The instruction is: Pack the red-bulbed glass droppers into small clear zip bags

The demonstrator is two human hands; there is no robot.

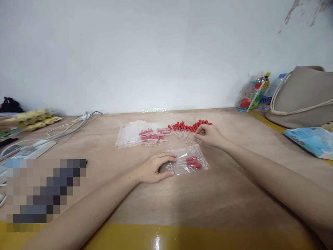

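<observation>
A clear plastic zip bag [182, 156] lies flat in front of me with several red-bulbed droppers [194, 162] inside. My left hand [157, 167] rests at its left end, thumb and fingers apart, touching the film. Behind the bag spreads a row of loose droppers [183, 127] with red bulbs and thin clear stems. At the right end of that row, my right hand [208, 135] has its thumb and fingers pinched together on a dropper, which the fingers mostly hide.
Filled bags [152, 136] and a stack of flat clear bags [127, 133] lie at the back centre. Cables and a power strip [39, 152] occupy the left. On the right are bottles [252, 93], a beige bag [304, 97] and a blue packet [309, 140].
</observation>
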